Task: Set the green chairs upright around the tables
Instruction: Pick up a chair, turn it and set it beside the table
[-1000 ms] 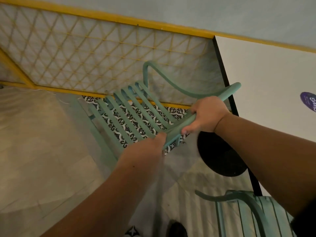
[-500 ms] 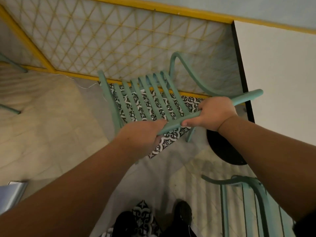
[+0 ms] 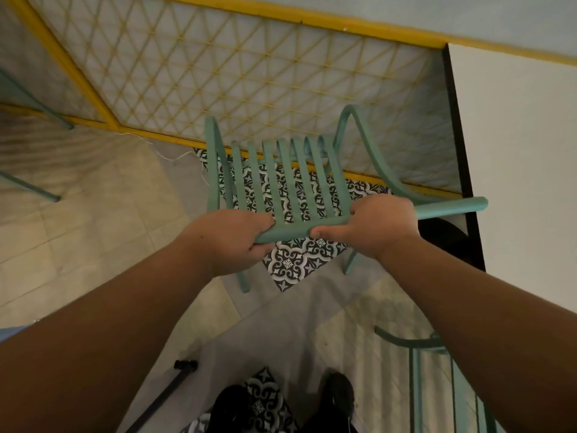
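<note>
A green slatted metal chair point(image 3: 281, 179) stands in front of me, its back toward me and its legs on the floor. My left hand point(image 3: 234, 235) grips the left end of the chair's top rail. My right hand point(image 3: 374, 226) grips the same rail further right, where the armrest point(image 3: 452, 207) sticks out toward the white table point(image 3: 515, 151). The chair sits just left of that table's dark edge. A second green chair point(image 3: 437, 370) shows at the lower right, partly behind my right forearm.
A yellow lattice partition point(image 3: 249, 73) runs behind the chair. The table's black round base point(image 3: 443, 242) sits on the floor to the right. Green chair legs point(image 3: 28, 185) show at the far left. A black rod point(image 3: 162, 398) lies on the floor near my shoes point(image 3: 281, 404).
The chair has swung round from a slanted position to face squarely away from me, and now stands level. Both hands have kept their hold on the top rail.
</note>
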Motion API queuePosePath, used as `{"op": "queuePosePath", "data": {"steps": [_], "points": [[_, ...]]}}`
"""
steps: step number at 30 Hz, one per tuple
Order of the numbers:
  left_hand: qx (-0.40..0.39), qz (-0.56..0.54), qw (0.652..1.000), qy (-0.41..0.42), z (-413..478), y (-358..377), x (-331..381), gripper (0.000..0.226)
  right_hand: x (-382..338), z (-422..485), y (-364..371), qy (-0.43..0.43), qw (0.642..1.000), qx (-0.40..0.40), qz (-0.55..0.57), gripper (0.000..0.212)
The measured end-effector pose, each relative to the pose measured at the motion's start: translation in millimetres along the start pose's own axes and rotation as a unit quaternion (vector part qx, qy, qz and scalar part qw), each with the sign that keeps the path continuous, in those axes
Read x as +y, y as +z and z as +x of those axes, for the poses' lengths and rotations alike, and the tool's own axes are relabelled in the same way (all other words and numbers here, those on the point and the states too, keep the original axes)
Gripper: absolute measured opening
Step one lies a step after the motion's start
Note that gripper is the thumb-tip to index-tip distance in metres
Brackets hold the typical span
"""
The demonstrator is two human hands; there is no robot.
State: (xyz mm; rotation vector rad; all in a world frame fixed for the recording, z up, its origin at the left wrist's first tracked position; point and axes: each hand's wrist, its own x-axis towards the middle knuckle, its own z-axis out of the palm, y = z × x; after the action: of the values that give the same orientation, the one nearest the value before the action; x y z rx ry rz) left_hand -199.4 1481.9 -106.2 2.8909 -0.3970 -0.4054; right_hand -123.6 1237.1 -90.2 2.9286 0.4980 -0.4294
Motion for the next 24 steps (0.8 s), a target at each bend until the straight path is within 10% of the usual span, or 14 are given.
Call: {"op": "queuePosePath", "data": {"steps": [24], "points": [[-0.007,0.072,0.995,-0.071,6,-9,-24,0.062,6,-4,-12,-0.042,0.989,0.027,0.139,0.088]]}}
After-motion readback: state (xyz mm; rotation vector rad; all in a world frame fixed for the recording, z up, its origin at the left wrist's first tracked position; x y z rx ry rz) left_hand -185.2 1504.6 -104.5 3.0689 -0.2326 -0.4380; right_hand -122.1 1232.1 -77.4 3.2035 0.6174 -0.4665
